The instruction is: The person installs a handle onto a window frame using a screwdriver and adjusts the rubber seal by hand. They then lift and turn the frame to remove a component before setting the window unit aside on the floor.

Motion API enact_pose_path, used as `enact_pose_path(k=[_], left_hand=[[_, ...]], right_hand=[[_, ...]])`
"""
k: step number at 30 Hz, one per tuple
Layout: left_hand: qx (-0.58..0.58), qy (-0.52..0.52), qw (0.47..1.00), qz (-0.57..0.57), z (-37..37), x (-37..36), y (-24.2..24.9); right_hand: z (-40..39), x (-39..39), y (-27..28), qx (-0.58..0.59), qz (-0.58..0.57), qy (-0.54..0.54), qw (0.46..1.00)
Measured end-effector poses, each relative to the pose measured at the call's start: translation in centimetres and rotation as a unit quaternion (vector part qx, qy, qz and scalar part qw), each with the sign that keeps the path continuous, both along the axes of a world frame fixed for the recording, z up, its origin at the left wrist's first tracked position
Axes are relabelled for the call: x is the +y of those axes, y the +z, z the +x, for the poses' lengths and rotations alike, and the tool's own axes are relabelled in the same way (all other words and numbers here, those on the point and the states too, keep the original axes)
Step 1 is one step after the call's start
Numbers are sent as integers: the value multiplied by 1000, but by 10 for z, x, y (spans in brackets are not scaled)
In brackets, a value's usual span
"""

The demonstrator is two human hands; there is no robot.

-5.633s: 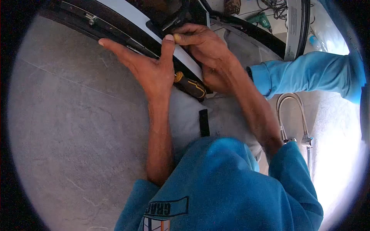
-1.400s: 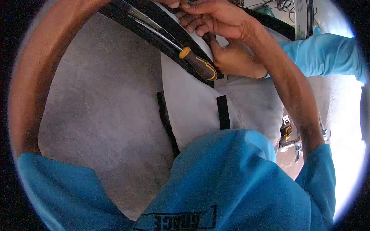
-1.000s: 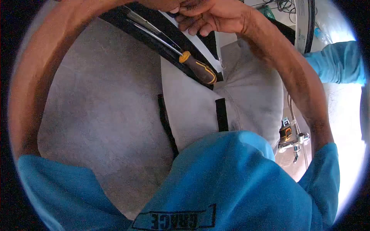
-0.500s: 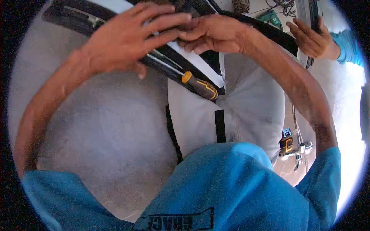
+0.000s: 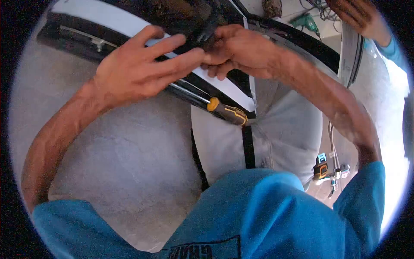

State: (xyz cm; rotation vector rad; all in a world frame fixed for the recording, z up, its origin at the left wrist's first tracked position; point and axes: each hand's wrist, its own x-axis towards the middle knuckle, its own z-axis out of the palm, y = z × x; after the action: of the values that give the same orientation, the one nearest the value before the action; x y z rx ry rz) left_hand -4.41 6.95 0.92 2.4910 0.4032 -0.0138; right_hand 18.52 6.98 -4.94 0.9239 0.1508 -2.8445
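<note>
A frame with black and white strips (image 5: 99, 17) runs from the upper left down to my knees. My left hand (image 5: 146, 64) lies over it with the fingers spread, its fingertips close to my right hand. My right hand (image 5: 241, 47) is bent at the frame's dark inner edge with its fingers curled together; what they hold, if anything, is hidden. A screwdriver with a black and yellow handle (image 5: 230, 113) rests along the frame's lower end, its shaft pointing up and left.
Another person's hand (image 5: 358, 17) is at the upper right, near a long grey and black strip (image 5: 352, 54). A green power tool (image 5: 305, 23) and cables (image 5: 323, 9) lie at the top right. A black and orange tool (image 5: 321, 169) is beside my leg.
The frame and screwdriver appear slightly lower in view. My left hand has shifted down with the frame. The other person's hand has moved up, off the long strip.
</note>
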Motion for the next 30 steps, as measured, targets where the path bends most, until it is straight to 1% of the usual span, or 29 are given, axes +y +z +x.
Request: enact_pose_path(k=[2, 3, 4, 6, 7, 8, 9, 10, 11, 14, 17, 20, 22, 26, 30], left_hand=[[-10, 1, 1000, -1, 0, 0, -2], [7, -14, 1000, 2, 4, 3, 3], [9, -14, 1000, 17, 4, 7, 2], [8, -3, 1000, -4, 4, 0, 4], [7, -8, 1000, -7, 4, -2, 7], [28, -12, 999, -8, 6, 1, 10], [50, -19, 999, -7, 9, 6, 13], [48, -28, 998, 1, 12, 11, 16], [50, -27, 998, 6, 13, 12, 16], [52, -46, 998, -13, 10, 12, 11], [51, -39, 998, -21, 11, 10, 11], [45, -39, 998, -6, 12, 12, 6], [76, -36, 996, -3, 10, 8, 8], [46, -12, 999, 4, 4, 4, 3], [12, -12, 999, 27, -2, 5, 3]], right_hand=[[2, -6, 2, 6, -30, -26, 999], [3, -8, -4, 48, -49, -38, 997], [8, -6, -7, 50, -35, -37, 997], [9, -9, 8, -6, -21, -48, 999], [11, -10, 12, -2, 6, -48, 999], [13, -17, 11, -2, 1, -56, 998], [13, -25, 11, -4, -19, -102, 995], [16, -27, 7, -6, -29, -147, 989], [17, -24, 17, -35, -9, -145, 989], [17, -26, 16, -30, 19, -143, 989], [19, -29, 14, -28, 11, -158, 987], [18, -27, 8, -33, 7, -152, 988], [16, -26, 8, -35, 0, -143, 989], [12, -19, 6, -38, 21, -108, 993], [11, -17, 8, -33, -4, -110, 993]])
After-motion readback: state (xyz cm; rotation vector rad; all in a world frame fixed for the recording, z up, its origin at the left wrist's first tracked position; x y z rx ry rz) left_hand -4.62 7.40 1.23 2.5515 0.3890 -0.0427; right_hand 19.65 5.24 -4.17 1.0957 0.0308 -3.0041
